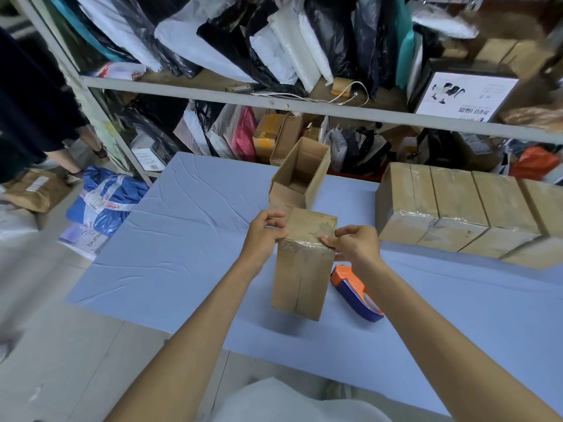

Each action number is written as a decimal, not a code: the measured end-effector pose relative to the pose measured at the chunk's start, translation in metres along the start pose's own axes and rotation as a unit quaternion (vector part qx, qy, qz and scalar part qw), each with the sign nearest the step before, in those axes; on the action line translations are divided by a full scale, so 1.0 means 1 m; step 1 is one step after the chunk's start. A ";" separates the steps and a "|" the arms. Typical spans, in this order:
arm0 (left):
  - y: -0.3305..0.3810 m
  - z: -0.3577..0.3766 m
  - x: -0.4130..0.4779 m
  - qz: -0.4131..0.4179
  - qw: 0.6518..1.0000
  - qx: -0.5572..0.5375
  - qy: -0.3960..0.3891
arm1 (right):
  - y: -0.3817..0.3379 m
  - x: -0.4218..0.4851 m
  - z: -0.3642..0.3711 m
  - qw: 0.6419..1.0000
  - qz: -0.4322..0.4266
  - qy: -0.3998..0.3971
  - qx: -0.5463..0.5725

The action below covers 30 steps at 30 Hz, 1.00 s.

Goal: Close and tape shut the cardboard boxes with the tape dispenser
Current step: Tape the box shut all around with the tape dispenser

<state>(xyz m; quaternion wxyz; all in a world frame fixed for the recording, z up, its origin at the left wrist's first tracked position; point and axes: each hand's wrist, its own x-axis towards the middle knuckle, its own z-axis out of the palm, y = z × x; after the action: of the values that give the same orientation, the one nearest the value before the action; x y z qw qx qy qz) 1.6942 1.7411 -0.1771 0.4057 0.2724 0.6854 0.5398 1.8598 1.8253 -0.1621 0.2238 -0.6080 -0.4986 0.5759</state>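
Note:
A small closed cardboard box (pixel 300 275) stands in the middle of the blue table (pixel 182 239), with clear tape across its near top edge. My left hand (pixel 265 231) grips the box's upper left corner. My right hand (pixel 350 242) pinches the tape at the upper right edge. The orange and blue tape dispenser (pixel 355 292) lies on the table just right of the box, under my right wrist. Behind the held box an open cardboard box (pixel 300 175) stands with its flaps up.
A row of several taped boxes (pixel 463 208) sits on the table at the right. Metal shelving (pixel 274 102) packed with bags and parcels runs along the back. Parcels lie on the floor at the left, where another person's legs (pixel 70 159) stand.

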 end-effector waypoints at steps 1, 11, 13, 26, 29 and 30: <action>0.002 0.000 0.001 0.005 1.000 0.023 0.002 | -0.002 0.000 -0.002 1.000 0.009 -0.008 0.018; 0.009 -0.003 -0.001 0.071 0.991 0.109 -0.024 | 0.002 -0.001 0.001 0.986 -0.135 0.017 -0.097; 0.009 -0.003 -0.001 0.088 0.991 0.102 -0.015 | 0.006 0.001 -0.001 0.986 -0.131 0.020 -0.106; -0.010 -0.012 -0.005 0.135 0.987 0.082 -0.004 | 0.042 -0.023 0.013 0.979 -0.165 0.005 -0.119; -0.012 -0.020 -0.005 0.131 0.986 0.102 -0.034 | 0.046 -0.029 0.016 0.982 -0.147 -0.007 -0.121; -0.013 -0.023 -0.006 0.124 0.985 0.103 -0.064 | 0.047 -0.030 0.017 0.984 -0.135 -0.014 -0.113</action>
<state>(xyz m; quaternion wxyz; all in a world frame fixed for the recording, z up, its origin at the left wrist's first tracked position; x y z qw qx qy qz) 1.6781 1.7208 -0.1855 0.3482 0.4293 0.6714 0.4936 1.8655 1.7752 -0.1913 0.2223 -0.5480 -0.6413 0.4889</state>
